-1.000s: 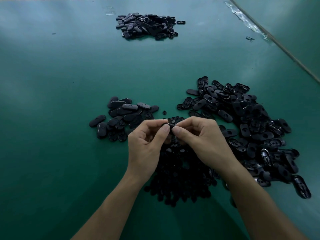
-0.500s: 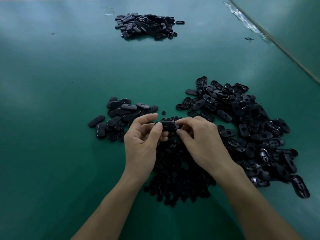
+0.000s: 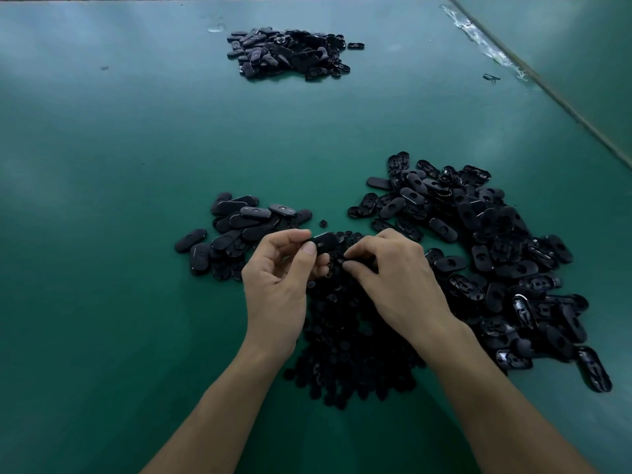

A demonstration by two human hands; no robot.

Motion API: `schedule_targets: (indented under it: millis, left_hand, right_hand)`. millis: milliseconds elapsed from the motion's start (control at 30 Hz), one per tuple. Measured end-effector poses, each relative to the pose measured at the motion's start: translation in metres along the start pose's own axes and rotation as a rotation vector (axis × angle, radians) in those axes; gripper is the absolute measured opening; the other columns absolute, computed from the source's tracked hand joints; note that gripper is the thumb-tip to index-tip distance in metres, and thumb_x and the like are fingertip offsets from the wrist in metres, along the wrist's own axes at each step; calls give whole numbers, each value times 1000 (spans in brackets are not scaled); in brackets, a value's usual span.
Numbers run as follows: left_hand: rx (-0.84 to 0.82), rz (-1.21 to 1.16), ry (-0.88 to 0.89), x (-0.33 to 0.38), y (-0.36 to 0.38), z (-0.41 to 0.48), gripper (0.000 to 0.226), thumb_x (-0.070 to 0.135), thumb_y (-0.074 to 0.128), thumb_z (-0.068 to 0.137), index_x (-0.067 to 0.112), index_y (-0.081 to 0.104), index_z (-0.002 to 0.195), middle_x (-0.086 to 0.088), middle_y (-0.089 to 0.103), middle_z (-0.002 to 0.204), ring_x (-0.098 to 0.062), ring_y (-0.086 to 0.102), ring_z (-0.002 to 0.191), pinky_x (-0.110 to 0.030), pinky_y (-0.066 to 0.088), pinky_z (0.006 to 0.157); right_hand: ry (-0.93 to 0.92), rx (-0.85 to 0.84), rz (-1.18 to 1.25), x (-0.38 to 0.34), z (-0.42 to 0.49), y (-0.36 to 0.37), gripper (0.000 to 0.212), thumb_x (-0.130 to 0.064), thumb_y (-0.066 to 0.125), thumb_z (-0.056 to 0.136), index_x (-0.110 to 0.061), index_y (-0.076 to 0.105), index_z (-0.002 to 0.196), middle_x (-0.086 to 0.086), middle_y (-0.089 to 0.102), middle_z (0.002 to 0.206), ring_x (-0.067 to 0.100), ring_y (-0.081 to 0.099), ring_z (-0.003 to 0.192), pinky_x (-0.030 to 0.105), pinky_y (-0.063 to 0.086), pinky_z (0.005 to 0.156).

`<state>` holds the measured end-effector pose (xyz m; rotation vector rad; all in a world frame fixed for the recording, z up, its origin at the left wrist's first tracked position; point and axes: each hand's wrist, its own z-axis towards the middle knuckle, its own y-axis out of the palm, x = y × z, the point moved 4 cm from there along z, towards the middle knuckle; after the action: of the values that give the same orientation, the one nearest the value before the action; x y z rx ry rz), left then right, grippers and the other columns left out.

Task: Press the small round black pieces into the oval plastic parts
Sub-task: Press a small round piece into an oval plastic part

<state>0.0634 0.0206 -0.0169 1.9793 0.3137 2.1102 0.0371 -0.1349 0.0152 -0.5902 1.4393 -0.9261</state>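
- The left hand (image 3: 277, 278) pinches one black oval part (image 3: 325, 241) between its thumb and forefinger, gripping the part's left end; the other fingers curl loosely beneath.
- The oval part is held just above the far end of the heap of small round pieces (image 3: 345, 340), between the two hands.
- Its long axis runs left to right, with the right end tipped slightly towards the far side. The free right end points at the right hand, and a smooth face shows to the camera.
- The right hand (image 3: 396, 282) is curled, palm down, with thumb and forefinger tips close together on the far part of the heap, just right of the oval part and apart from it. Whether those tips pinch a round piece cannot be told against the dark heap.
- The heap lies on the green table (image 3: 102, 217), reaching from between the hands to near the forearms.
- A large pile of oval parts (image 3: 496, 254) spreads to the right of the heap, many lying hollow side up.
- A smaller pile of oval parts (image 3: 239, 230) lies to the left of the hands, mostly smooth side up.
- A lone round piece (image 3: 323, 223) sits on the table just beyond the held part.
- A third pile (image 3: 290, 53) lies well apart at the far side.
- A strip of clear tape (image 3: 485, 42) runs along the seam at the far right.
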Motion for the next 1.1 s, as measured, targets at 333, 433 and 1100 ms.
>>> schedule_targets:
  millis: [333,433,1100]
  left_hand:
    - [0,27,8,-1,0,1,15,4,63,96,17,69,100,0,73,85,-18,73,80,-22,57,73]
    - [-3,33,12,0,0,1,14,2,63,96,15,68,101,1,73,85,-16,73,79,-22,57,73]
    - [-50,72,21,4,3,-3,17,1,68,93,17,71,98,-4,77,89,-23,76,83,-25,59,74]
  right_hand:
    - [-2,10,165,3,-2,-4,7,-32,69,93,-29,76,94,-14,69,81,3,64,75,33,56,72]
    - [-23,4,150,1,-2,-5,11,-28,68,95,-27,77,100,-15,72,85,1,65,77,26,56,74]
    - [-16,102,438,-4,-6,-22,10,-18,71,92,-25,76,96,-17,72,80,-2,68,78,10,51,70]
